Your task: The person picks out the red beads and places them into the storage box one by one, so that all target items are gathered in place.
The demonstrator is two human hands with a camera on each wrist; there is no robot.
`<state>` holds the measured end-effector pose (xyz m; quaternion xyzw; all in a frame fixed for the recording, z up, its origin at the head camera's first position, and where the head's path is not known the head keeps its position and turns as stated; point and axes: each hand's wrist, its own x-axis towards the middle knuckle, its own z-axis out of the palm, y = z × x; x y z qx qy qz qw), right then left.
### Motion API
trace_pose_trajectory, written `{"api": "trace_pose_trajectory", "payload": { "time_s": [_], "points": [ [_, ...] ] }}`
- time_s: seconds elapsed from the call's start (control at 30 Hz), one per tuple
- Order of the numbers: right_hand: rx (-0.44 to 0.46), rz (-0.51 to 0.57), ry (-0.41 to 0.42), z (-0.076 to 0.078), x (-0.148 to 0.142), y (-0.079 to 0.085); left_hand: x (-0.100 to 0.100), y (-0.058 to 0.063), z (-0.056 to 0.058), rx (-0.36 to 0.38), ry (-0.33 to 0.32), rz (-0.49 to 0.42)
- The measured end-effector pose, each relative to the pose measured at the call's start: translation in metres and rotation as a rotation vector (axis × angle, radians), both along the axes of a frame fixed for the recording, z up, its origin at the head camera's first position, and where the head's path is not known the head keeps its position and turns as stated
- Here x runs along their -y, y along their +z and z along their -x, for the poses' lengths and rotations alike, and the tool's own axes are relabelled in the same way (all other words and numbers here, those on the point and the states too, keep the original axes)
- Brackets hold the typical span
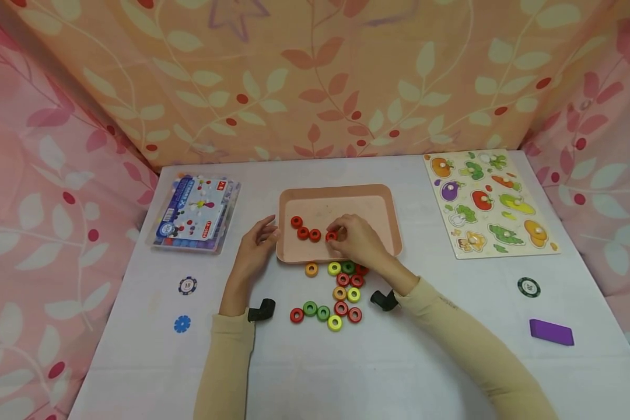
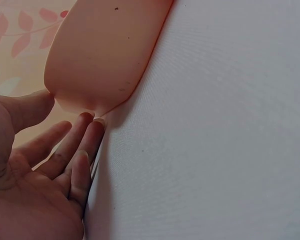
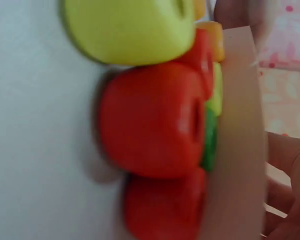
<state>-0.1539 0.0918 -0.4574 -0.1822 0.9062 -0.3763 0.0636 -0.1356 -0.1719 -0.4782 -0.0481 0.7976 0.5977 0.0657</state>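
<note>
A shallow pink tray (image 1: 341, 201) lies on the white table. In its left half lie several red wooden rings (image 1: 303, 233), loosely in a row. My right hand (image 1: 359, 236) is over the tray's front part and pinches a red ring (image 1: 331, 236) with thumb and fingertips. Beside the tray's left end is my left hand (image 1: 257, 248). In the left wrist view, its thumb (image 2: 37, 107) meets the tray's rim, while the loosely extended fingers come up to the outer wall. The right wrist view shows part of my right hand (image 3: 290, 185) beyond the tray wall; its fingertips are hidden there.
Red, green, yellow and orange rings (image 1: 341, 293) lie before the tray. A lidded bead box (image 1: 194, 213) sits back left, a vegetable puzzle board (image 1: 490, 204) back right. Chips (image 1: 187, 285) lie left, another chip (image 1: 528, 287) and a purple block (image 1: 551, 332) right.
</note>
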Motion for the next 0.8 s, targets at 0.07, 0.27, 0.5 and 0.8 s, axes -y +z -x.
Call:
{"api": "trace_pose_trajectory", "payload": {
  "time_s": [0.07, 0.27, 0.5, 0.8],
  "points": [
    [0.009, 0.007, 0.0, 0.001, 0.0, -0.004, 0.002, -0.006, 0.002, 0.0, 0.001, -0.009],
    [0.034, 0.09, -0.001, 0.002, 0.001, -0.009, 0.003, -0.013, 0.002, -0.019, 0.007, 0.009],
    [0.072, 0.189, 0.013, -0.006, 0.002, -0.007, 0.002, -0.014, 0.0, -0.037, 0.013, 0.028],
    [-0.023, 0.201, 0.153, -0.032, 0.013, 0.008, 0.003, -0.015, 0.001, -0.037, 0.014, 0.023]
  ]
}}
